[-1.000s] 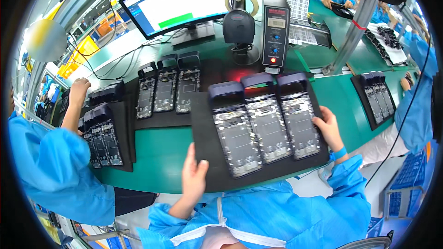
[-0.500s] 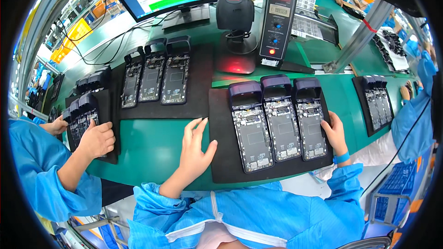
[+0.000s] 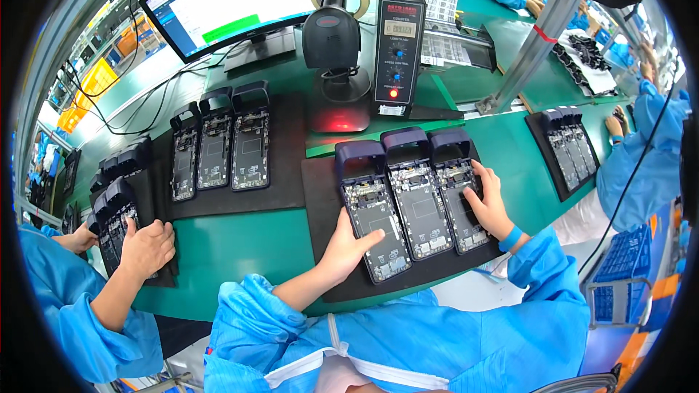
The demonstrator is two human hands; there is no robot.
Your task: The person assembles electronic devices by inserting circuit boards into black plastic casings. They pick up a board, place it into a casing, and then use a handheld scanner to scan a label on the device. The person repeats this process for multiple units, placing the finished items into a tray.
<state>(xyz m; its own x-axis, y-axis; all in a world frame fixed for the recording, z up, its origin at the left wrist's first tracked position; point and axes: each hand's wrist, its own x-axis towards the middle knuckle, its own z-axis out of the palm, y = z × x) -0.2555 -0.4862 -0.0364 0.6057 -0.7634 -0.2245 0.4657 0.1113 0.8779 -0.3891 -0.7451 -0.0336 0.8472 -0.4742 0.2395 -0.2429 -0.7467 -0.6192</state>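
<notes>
Three opened handheld devices with bare circuit boards and dark purple raised tops lie side by side on a black mat (image 3: 320,196) before me. My left hand (image 3: 344,251) clasps the left device (image 3: 377,229), its thumb over the board and its fingers along the outer edge. Between the two hands lies the middle device (image 3: 416,207). On the other side, my right hand (image 3: 489,204) holds the right device (image 3: 457,193), thumb on its face and fingers round its right edge.
Three more devices (image 3: 214,149) lie on another mat at the left. A co-worker's hands (image 3: 145,247) hold devices at far left. Behind stand a monitor (image 3: 240,0), a scanner on a stand (image 3: 331,40) and a counter box (image 3: 397,51). A metal post (image 3: 524,54) rises at right.
My left hand has moved from beside the mat onto the left device. My right thumb reaches farther over the right device. The whole view has shifted.
</notes>
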